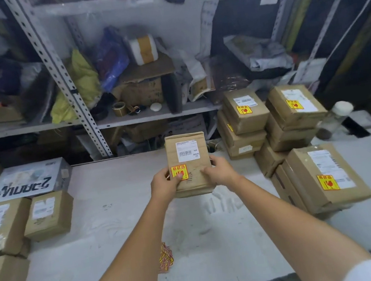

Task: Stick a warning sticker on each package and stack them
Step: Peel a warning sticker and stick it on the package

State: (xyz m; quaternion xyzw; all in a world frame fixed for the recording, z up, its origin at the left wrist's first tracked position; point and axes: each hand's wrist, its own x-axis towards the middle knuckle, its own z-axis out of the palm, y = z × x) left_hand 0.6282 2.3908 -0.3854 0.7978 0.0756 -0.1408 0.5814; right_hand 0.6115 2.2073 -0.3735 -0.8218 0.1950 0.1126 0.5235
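Holding: the person's left hand [165,183] and right hand [219,170] both grip one small brown cardboard package [186,145], one on each side, up above the white desk [119,221].
Sticker: a yellow and red warning sticker [179,172] sits on the front of the package, under the white address label [188,150]. The left thumb presses on it.
Sticker risk: if the thumb only rubs one part, a corner may stay loose and peel up later.
Drop risk: the hands hold only the low end of the package, so it could tip forward and fall if the grip gets loose.
Done piles: brown stickered packages [294,110] are stacked on the right side of the desk. Some lie tilted, and one big box [325,177] leans on the ones behind it.
Pile risk: one more package put on a crooked top could slide off or push the pile over.
Jar: a clear jar with a white lid [334,119] stands just beside the far pile, so a bump could knock it down.
Waiting boxes: plain brown boxes [49,214] on the left show no warning sticker.
Spare stickers: a loose heap of yellow and red stickers [166,258] lies near the left arm, which could brush them off the desk.
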